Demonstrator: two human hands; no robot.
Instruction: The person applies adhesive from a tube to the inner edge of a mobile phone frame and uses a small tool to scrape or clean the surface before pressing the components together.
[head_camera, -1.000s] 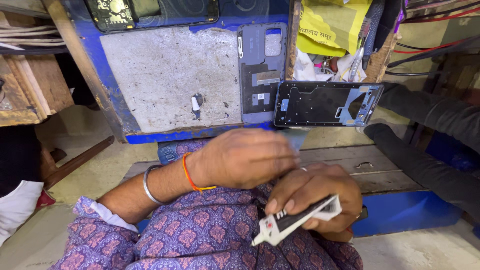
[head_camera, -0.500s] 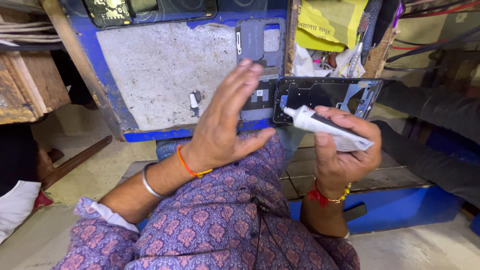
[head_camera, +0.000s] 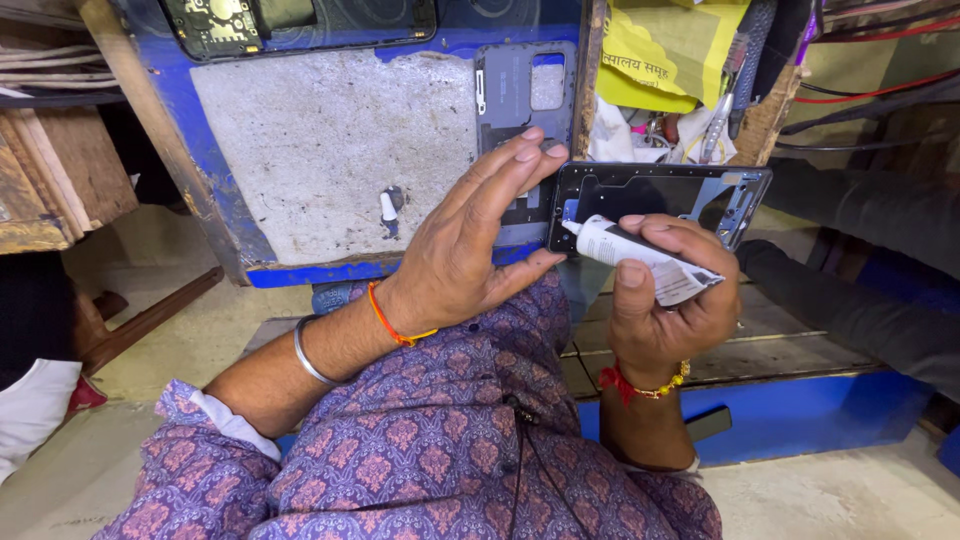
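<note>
White glue tube (head_camera: 645, 258), gripped in the right hand (head_camera: 668, 300), nozzle at the dark rectangular phone frame's (head_camera: 660, 196) left edge, steadied by left hand (head_camera: 470, 250) fingers; gluing looks underway, calling for steady tracing.

Phone repair workshop, circuit board (head_camera: 215, 25), worn workbench (head_camera: 330, 150)
</note>
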